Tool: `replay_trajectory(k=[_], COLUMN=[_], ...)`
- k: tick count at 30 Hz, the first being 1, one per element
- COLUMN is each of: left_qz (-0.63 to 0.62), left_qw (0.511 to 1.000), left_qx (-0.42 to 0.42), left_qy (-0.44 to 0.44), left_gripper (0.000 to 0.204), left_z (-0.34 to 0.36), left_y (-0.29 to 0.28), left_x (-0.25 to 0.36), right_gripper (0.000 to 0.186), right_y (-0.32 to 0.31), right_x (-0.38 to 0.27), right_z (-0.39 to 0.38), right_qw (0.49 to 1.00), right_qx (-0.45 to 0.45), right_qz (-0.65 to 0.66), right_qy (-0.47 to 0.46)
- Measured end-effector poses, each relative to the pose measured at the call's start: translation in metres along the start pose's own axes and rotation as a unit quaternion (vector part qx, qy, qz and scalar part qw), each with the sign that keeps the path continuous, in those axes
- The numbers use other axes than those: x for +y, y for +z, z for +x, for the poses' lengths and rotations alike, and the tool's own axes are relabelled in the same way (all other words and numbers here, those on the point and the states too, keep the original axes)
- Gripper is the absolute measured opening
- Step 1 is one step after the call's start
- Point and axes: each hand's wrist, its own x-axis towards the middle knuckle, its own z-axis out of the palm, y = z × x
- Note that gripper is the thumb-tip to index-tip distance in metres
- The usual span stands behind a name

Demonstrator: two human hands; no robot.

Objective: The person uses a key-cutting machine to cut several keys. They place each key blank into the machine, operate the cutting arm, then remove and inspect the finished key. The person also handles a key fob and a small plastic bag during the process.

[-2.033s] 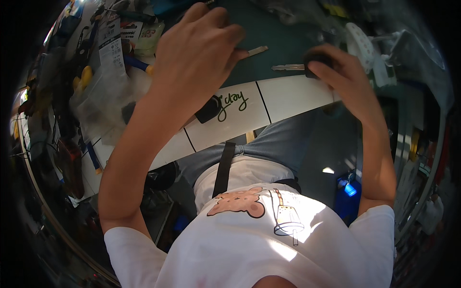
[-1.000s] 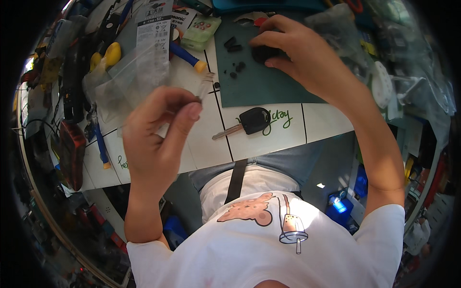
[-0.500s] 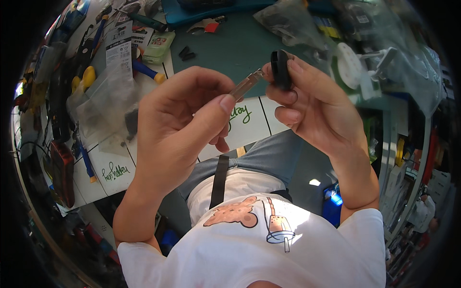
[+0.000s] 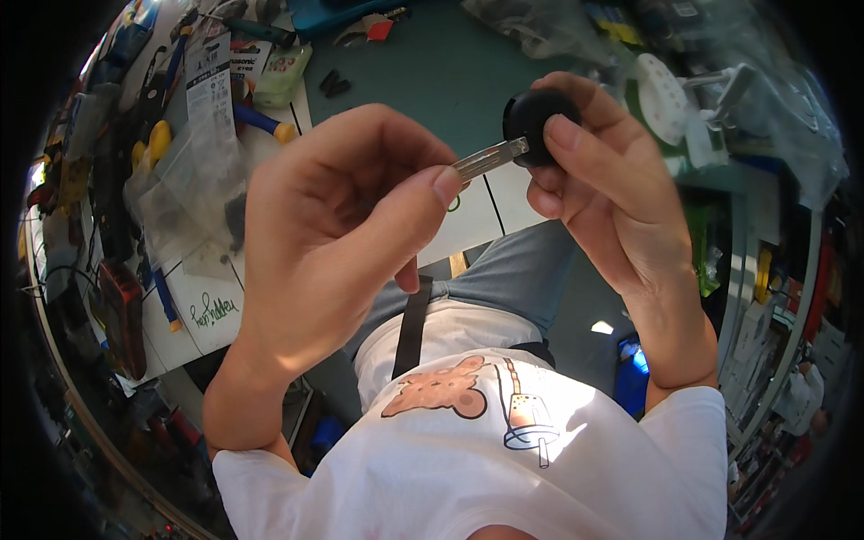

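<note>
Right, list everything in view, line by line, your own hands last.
car key: one, black head with silver blade, held between both hands
green mat: one, dark green, on the table beyond the hands
small black parts: a couple, on the mat
clear plastic bag: one, table left
screwdriver: one, blue and yellow handle, table left
white table: one, tiled top
left hand: pinches the blade tip
right hand: grips the black head
</note>
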Motion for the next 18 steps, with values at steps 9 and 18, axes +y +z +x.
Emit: replay_trajectory(k=[9, 18], left_qz=[-0.005, 0.111], left_qw=[1.0, 0.99], left_qx=[0.004, 0.001], left_qy=[-0.012, 0.087], left_gripper=[0.015, 0.008], left_z=[-0.005, -0.071], left_y=[-0.006, -0.028], left_x=[-0.004, -0.045], right_gripper=[0.03, 0.027], right_y=[0.005, -0.004], right_x=[0.002, 0.026], right_z=[0.0, 0.015], right_qw=[0.999, 0.917], right_qx=[-0.022, 0.053], right_qz=[-0.033, -0.371], right_qy=[-0.016, -0.137])
